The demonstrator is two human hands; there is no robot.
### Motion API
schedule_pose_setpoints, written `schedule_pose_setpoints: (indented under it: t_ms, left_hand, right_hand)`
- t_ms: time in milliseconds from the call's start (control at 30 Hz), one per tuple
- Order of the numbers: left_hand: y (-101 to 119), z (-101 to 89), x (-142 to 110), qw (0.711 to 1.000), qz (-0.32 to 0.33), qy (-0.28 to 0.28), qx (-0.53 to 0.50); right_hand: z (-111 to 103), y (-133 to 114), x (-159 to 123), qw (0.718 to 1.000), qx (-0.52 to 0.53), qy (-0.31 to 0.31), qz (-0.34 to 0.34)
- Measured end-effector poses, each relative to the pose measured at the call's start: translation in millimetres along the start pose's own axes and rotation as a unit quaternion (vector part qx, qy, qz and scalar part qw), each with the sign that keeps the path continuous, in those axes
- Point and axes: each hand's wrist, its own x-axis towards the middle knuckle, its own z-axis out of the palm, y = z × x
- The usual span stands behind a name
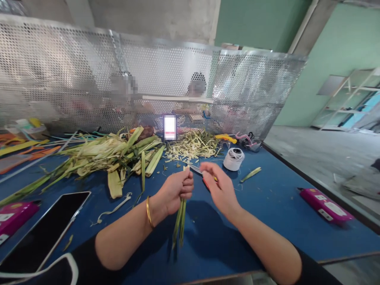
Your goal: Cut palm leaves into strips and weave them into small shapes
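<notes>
My left hand (175, 190), with a gold bangle at the wrist, is closed around a small bunch of green leaf stalks (179, 225). Their pale cut ends poke out above the fist and the greener ends hang below it. In my right hand (221, 192) is a pair of scissors (196, 170) with red and yellow on the handles. Its metal blades point left toward the pale ends; I cannot tell whether they touch. Beyond the hands lies a heap of pale cut scraps (192, 145). A white spool of string (233, 159) stands right of the scissors.
Green leaves and husks (97, 156) pile up on the left of the blue table (252, 225). A large phone (47, 229) lies front left, and a magenta box (325, 206) lies right. A perforated metal screen (166, 71) closes the back, with people behind it.
</notes>
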Motion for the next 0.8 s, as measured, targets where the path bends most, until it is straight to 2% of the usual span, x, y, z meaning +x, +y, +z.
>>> schedule_pose_setpoints:
  t_ms: [33, 67, 133, 200, 367, 400, 467, 533, 567, 600, 667, 733, 800]
  left_hand:
    - [-2, 1.8, -2, 0.999, -0.03, -0.026, 0.013]
    - [-4, 3.8, -4, 0.997, -0.057, -0.05, 0.024]
    - [-8, 7.4, -7, 0.992, -0.092, -0.081, 0.042]
    - [-11, 9.4, -8, 0.99, -0.101, -0.087, 0.055]
    - [-9, 8.5, -7, 0.99, -0.095, -0.068, 0.073]
    - [-9, 8.0, -7, 0.991, -0.095, -0.065, 0.072]
    - [-9, 7.1, -6, 0.995, -0.072, -0.047, 0.053]
    - [-8, 6.2, -4, 1.0, -0.012, -0.013, 0.013]
    - [-8, 5.6, -3, 1.0, 0.026, 0.009, -0.01]
    - [-8, 4.9, -1, 0.997, 0.065, 0.028, -0.034]
    - [-7, 3.2, 1, 0.988, 0.124, 0.058, -0.073]
    - [-6, 1.1, 3, 0.981, 0.156, 0.069, -0.096]
    - [-6, -1.2, 5, 0.977, 0.175, 0.064, -0.104]
  right_hand:
    - [-4, 2, 3, 0.999, 0.015, 0.016, -0.025]
    - [-6, 4, 5, 0.999, 0.035, 0.006, -0.041]
    - [-7, 8, 6, 0.994, 0.067, -0.069, -0.047]
    - [-5, 10, 5, 0.989, 0.08, -0.121, -0.036]
    - [-4, 13, 5, 0.986, 0.094, -0.138, -0.021]
    - [-5, 15, 6, 0.987, 0.101, -0.125, -0.006]
    - [-8, 18, 11, 0.99, 0.127, -0.042, 0.036]
    - [-7, 18, 12, 0.979, 0.172, 0.025, 0.108]
    - [-4, 17, 12, 0.967, 0.2, 0.01, 0.159]
    - [0, 14, 9, 0.948, 0.23, -0.036, 0.215]
    - [10, 7, 1, 0.896, 0.275, -0.173, 0.303]
    - [20, -1, -9, 0.864, 0.284, -0.253, 0.331]
    - [28, -6, -16, 0.854, 0.275, -0.276, 0.345]
